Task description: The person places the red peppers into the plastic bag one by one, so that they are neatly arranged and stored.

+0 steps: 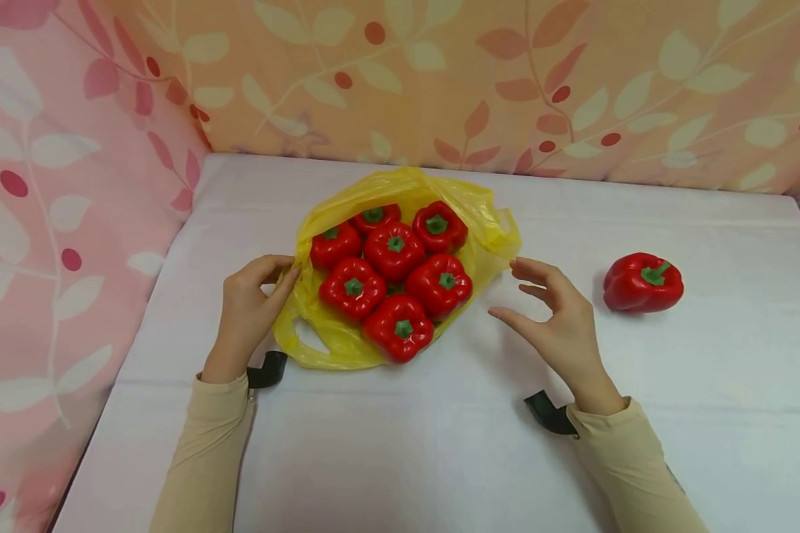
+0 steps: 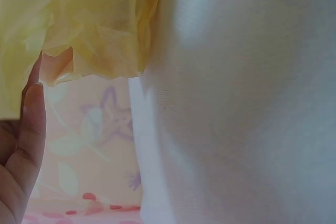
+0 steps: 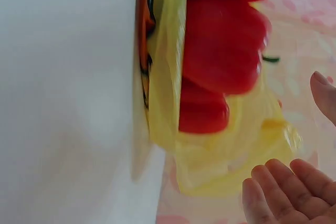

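A yellow plastic bag (image 1: 330,344) lies on the table with its mouth facing the front, and several red bell peppers (image 1: 395,252) with green stems sit inside. At the bag's left edge, my left hand (image 1: 250,303) pinches the plastic between thumb and fingers; in the left wrist view the thumb (image 2: 32,124) is against the yellow film. My right hand (image 1: 560,318) is beside the bag's right edge, thumb and fingers spread apart with nothing between them. Whether its fingertips touch the plastic, I cannot tell. One more red bell pepper (image 1: 642,283) lies on its side to the right.
A white cloth covers the table (image 1: 400,459). Floral curtains hang behind it and along its left side (image 1: 33,222). Dark wrist-mounted pieces (image 1: 550,414) stick out by both sleeves. An orange-and-black pattern (image 3: 147,30) shows low on the bag in the right wrist view.
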The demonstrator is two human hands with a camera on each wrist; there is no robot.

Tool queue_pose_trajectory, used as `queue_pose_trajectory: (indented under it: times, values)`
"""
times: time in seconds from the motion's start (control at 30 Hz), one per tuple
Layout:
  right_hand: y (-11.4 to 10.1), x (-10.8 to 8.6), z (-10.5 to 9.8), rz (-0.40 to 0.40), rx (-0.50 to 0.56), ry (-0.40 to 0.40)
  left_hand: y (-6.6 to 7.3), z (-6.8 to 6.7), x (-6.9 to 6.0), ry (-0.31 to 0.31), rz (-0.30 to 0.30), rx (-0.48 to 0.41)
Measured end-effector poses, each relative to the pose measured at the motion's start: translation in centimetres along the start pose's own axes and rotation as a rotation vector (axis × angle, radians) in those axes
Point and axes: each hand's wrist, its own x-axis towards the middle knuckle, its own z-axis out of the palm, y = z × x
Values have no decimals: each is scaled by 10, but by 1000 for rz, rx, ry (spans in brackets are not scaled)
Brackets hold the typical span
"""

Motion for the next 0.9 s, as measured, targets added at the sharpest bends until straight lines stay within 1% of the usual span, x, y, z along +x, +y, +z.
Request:
queue_pose_trajectory:
  times: [0.13, 0.3, 0.53, 0.67, 0.73, 0.9]
  values:
    - [2, 0, -16, 9, -24, 61, 0, 0, 0, -3, -2, -5]
    - [3, 3, -34, 50, -44, 150, -1, 1, 0, 0, 2, -9]
    - [5, 6, -49, 97, -52, 227, -1, 0, 0, 3, 8, -10]
    - [8, 6, -55, 146, -43, 263, -1, 0, -1, 2, 9, -12]
    - [9, 6, -59, 182, -30, 283, -1, 0, -1, 1, 8, -14]
    - [14, 7, -71, 255, -49, 343, 0, 0, 0, -4, 6, -17]
